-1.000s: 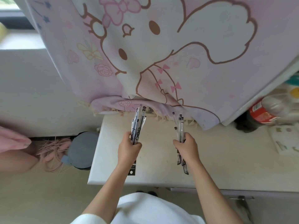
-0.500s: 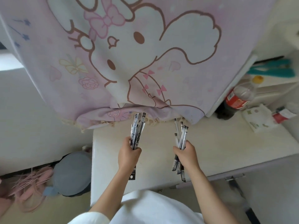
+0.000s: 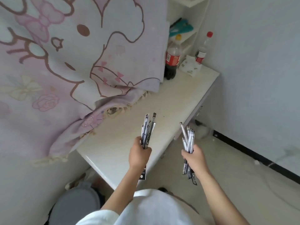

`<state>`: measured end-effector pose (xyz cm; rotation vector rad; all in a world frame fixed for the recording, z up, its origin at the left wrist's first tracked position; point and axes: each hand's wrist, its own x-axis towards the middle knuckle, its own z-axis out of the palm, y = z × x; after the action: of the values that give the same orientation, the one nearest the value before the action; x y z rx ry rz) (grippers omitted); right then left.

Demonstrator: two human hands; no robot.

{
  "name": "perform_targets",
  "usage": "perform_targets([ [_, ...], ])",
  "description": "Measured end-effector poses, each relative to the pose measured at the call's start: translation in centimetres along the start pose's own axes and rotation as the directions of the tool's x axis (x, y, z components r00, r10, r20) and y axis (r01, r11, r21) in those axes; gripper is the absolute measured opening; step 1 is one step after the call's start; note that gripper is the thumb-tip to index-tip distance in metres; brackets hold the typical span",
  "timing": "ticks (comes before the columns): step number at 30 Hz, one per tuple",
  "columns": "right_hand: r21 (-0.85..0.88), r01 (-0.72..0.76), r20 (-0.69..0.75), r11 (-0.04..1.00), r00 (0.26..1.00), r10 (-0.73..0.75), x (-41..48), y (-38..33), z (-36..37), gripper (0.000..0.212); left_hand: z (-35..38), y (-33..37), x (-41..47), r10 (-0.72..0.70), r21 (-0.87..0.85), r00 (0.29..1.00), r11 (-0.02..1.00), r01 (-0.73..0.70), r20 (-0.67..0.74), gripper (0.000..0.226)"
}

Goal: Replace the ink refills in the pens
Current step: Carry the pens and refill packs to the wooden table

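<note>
My left hand (image 3: 139,155) grips a bundle of black-and-white refill packs (image 3: 148,129), held upright over the front part of the white desk (image 3: 133,127). Their lower ends stick out below my wrist. My right hand (image 3: 194,158) holds a bunch of several clear pens (image 3: 188,140) with black grips, fanned upward. That hand hovers past the desk's right edge, above the floor. Both hands are apart, nothing lies on the desk between them.
A pink cartoon curtain (image 3: 65,62) drapes over the desk's back left. A cola bottle (image 3: 172,60), a tissue pack (image 3: 190,65) and a red-capped bottle (image 3: 203,49) stand at the far end by white shelves (image 3: 185,33). A grey stool (image 3: 76,205) sits lower left.
The view has swung right, so the desk now runs diagonally. My hands keep their bundles; the right hand now hangs off the desk's edge over the floor.
</note>
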<state>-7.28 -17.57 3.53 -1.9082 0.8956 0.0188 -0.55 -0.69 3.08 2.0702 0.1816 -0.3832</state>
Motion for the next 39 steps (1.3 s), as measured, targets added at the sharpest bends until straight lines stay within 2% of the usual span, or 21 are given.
perform_targets([
  [5,0.096,-0.067,-0.213,0.993,0.973,0.086,-3.1,4.0,-5.5,0.018,4.9,2.3,-3.2,0.141,0.067,0.970,0.985,-0.157,0.196,0.031],
  [10,0.127,-0.196,-0.351,0.972,0.908,0.229,-7.6,11.0,-12.1,0.029,13.1,4.2,-8.2,0.200,0.158,0.885,0.945,-0.288,0.420,0.027],
  [12,0.183,-0.247,-0.426,0.952,0.852,0.303,-9.3,14.1,-15.3,0.029,17.1,5.3,-11.4,0.222,0.171,0.829,0.920,-0.352,0.514,0.024],
  [16,0.319,-0.303,-0.524,0.898,0.734,0.433,-12.5,19.2,-20.6,0.026,23.7,6.4,-17.4,0.254,0.183,0.645,0.828,-0.530,0.721,0.038],
  [20,0.416,-0.344,-0.544,0.842,0.648,0.533,-14.8,23.0,-22.8,0.031,28.5,7.7,-19.6,0.242,0.173,0.568,0.797,-0.578,0.786,0.039],
  [23,0.472,-0.387,-0.530,0.792,0.593,0.606,-14.5,25.0,-24.0,0.027,31.8,9.0,-20.5,0.237,0.171,0.492,0.742,-0.648,0.837,0.038],
  [27,0.551,-0.373,-0.534,0.746,0.530,0.659,-11.8,26.6,-26.8,0.025,37.3,11.3,-20.4,0.219,0.138,0.367,0.663,-0.736,0.904,0.037],
  [29,0.580,-0.351,-0.561,0.736,0.482,0.672,-10.1,27.0,-29.3,0.026,40.7,13.6,-20.0,0.231,0.110,0.332,0.648,-0.753,0.914,0.036],
  [32,0.612,-0.337,-0.614,0.715,0.368,0.699,-9.0,27.6,-33.2,0.029,45.8,16.9,-20.7,0.245,0.069,0.289,0.641,-0.764,0.925,0.031],
  [36,0.707,-0.351,-0.582,0.614,0.204,0.787,-10.4,29.6,-36.1,0.023,49.8,17.3,-24.5,0.112,0.021,0.100,0.557,-0.831,0.989,0.035],
  [39,0.770,-0.348,-0.523,0.534,0.136,0.842,-11.5,31.6,-37.2,0.024,53.3,17.3,-27.3,0.045,0.004,0.033,0.524,-0.852,0.998,0.038],
])
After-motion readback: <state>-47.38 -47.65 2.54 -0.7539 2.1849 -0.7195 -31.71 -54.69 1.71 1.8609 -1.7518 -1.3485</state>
